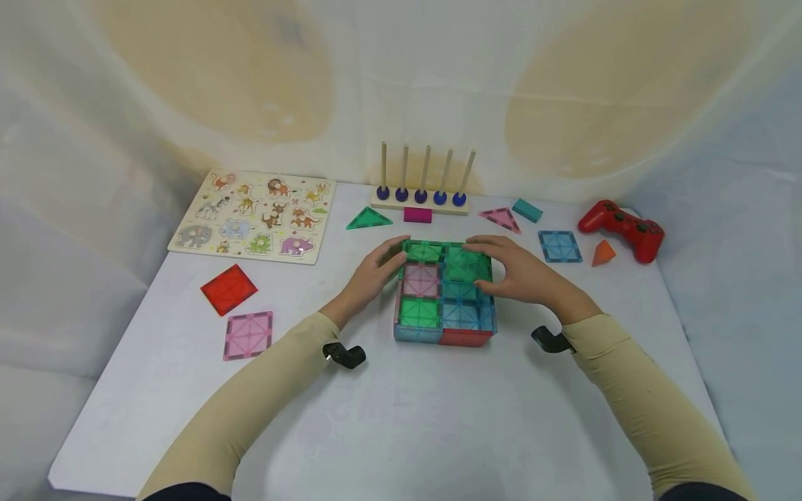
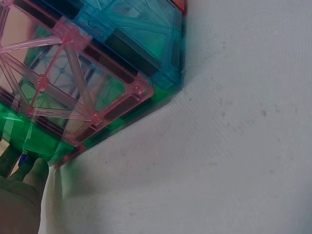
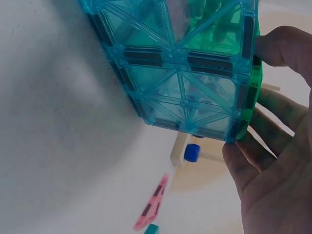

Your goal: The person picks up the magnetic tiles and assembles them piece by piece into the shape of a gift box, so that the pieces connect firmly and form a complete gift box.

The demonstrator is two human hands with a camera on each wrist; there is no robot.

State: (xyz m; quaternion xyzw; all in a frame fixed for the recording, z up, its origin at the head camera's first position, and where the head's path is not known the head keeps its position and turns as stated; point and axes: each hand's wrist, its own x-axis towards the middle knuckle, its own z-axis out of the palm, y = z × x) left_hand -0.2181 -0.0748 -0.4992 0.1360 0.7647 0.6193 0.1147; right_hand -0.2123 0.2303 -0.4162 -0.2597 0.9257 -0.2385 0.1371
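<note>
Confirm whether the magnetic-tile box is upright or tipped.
Upright: in the head view, the magnetic-tile box sits flat on the white tabletop, its divided top facing up, between the left hand and right hand.

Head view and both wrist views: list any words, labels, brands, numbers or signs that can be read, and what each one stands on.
None can be read in any view.
Puzzle board: animal pictures, no readable lettering.
Red game controller: any button marks or brand are too small to read.
Tile structure: no legible text, even in the wrist views.
</note>
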